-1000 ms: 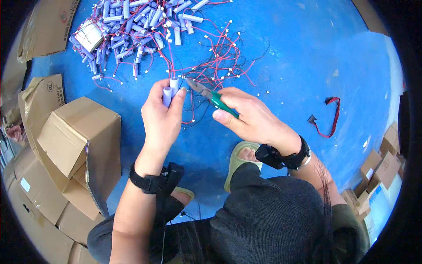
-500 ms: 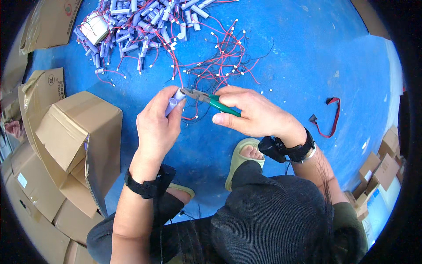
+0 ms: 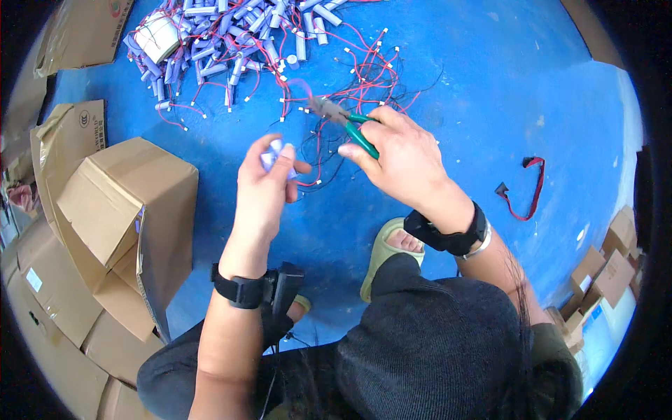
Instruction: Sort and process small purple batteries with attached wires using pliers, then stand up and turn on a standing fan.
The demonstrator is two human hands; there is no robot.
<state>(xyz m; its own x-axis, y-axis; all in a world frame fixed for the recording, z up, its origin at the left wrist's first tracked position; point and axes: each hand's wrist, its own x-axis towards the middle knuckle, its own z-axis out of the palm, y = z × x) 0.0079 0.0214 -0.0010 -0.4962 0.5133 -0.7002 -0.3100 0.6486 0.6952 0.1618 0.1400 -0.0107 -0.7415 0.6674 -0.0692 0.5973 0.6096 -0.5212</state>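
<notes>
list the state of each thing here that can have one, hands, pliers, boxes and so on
left hand: closed on a small pale purple cell
right hand: gripping green-handled pliers
pliers: jaws shut on a strip of purple wrap
cardboard box: tipped over, flaps open
pile of cells: loose, red wires tangled
red cable: lying apart, untouched

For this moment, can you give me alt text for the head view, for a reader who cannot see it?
Seen from above, a crouching person's left hand holds a small pale purple cylinder while the right hand grips green-handled pliers over a blue floor. Beyond lie a pile of similar cylinders with red wires; open cardboard boxes sit left.
</notes>
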